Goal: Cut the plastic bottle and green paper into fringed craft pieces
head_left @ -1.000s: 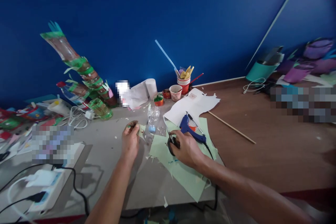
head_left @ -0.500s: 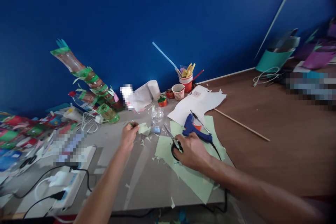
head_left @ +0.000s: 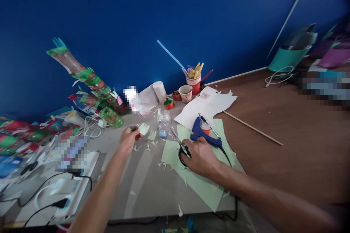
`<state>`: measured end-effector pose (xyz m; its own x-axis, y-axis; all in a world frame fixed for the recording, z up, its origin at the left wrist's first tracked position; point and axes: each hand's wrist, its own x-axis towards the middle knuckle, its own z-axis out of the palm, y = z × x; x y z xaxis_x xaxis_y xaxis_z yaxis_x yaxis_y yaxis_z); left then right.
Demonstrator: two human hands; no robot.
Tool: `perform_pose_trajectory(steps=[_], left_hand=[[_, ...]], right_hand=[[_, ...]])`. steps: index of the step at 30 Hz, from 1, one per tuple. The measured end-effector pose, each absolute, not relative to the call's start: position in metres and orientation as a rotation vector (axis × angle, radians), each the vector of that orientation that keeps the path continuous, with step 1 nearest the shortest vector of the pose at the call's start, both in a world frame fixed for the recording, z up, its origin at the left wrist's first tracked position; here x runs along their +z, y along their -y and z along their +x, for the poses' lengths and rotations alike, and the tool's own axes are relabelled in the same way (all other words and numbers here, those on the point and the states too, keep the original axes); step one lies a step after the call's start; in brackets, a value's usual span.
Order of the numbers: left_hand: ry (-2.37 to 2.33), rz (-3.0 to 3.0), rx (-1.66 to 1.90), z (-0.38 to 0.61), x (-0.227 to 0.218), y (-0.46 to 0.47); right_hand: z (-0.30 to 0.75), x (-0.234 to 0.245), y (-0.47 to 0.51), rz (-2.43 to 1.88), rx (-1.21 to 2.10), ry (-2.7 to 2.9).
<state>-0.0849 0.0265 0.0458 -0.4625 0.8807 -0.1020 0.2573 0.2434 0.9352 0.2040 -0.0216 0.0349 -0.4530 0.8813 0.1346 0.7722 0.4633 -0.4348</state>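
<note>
My left hand [head_left: 130,137] pinches a small pale green paper cutout [head_left: 144,129] with pointed tips, just above the grey board. A second green cutout [head_left: 152,135] lies close by on the board. My right hand [head_left: 201,156] is closed around the black handles of a pair of scissors [head_left: 179,140], whose blades point away toward the bottle. Under that hand is a sheet of light green paper [head_left: 202,185]. A blue hot glue gun [head_left: 199,131] rests just beyond my right fingers. Between the hands, farther back, stands a clear plastic bottle piece with a blue cap [head_left: 163,134].
A tall painted bottle structure [head_left: 95,83] leans at the back left. Paint cups [head_left: 168,103], a red cup of brushes [head_left: 194,84] and torn white paper [head_left: 206,105] sit behind. A power strip [head_left: 79,185] with cables lies left; a wooden stick [head_left: 254,128] lies right.
My left hand has drawn back slightly to the left, lifting one cutout apart from the other, which stays on the board. My right hand and the scissors have stayed put.
</note>
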Motion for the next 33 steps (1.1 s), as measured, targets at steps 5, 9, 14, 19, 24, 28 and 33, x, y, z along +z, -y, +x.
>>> perform_pose_trajectory(steps=[5,9,14,19,24,28,33], left_hand=[[-1.993,1.124,1.172,-0.094,0.042,-0.029],[-2.193,1.346,1.128,-0.092,0.043,-0.029],[-2.223,1.689,0.806,-0.072,0.038,-0.021],[-2.297,1.784,0.519,-0.055,0.030,-0.018],[-2.316,1.818,0.380,-0.055,0.029,-0.026],[-2.268,1.844,0.379,-0.054,0.029,-0.030],[-2.210,1.868,0.501,-0.046,0.045,-0.016]], right_hand=[[0.201,0.033,0.021,-1.400,0.512,2.328],[0.201,0.031,0.021,-1.379,0.522,2.290],[0.201,0.029,0.022,-1.357,0.516,2.279],[0.202,0.029,0.022,-1.349,0.514,2.273],[0.202,0.029,0.021,-1.342,0.508,2.275],[0.201,0.026,0.021,-1.334,0.500,2.268],[0.202,0.028,0.022,-1.314,0.534,2.235]])
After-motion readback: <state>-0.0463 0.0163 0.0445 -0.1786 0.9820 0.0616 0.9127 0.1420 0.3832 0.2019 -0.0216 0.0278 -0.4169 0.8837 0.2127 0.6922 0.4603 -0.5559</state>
